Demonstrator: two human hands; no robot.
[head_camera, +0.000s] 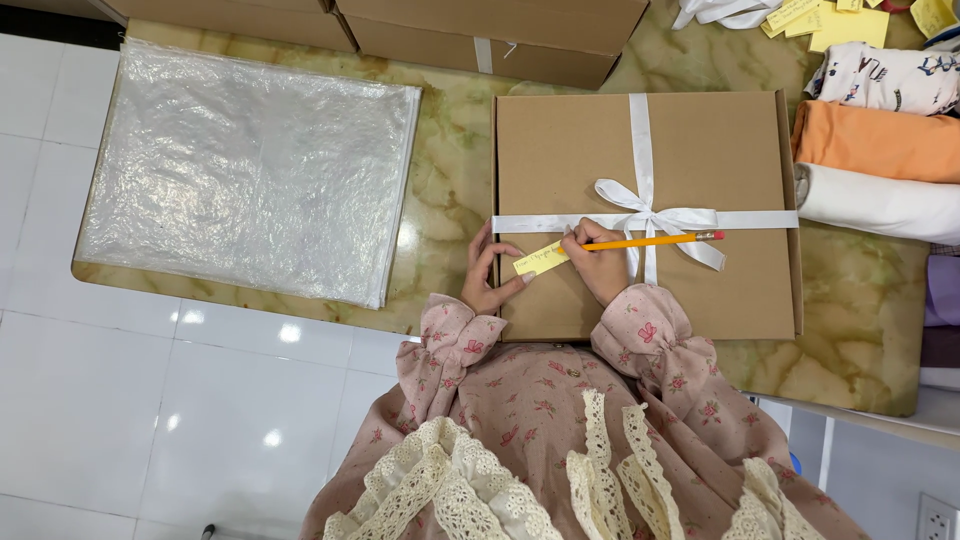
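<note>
Cardboard box sits on table, ribbon bow on its lid. Sticky note on lid near box's left edge. Stack of plastic bags left of box. Folded cloths right of box. More boxes behind.

One head-worn camera looks almost straight down from above the person, close over the tabletop, with the hands low in the centre of the frame.
</note>
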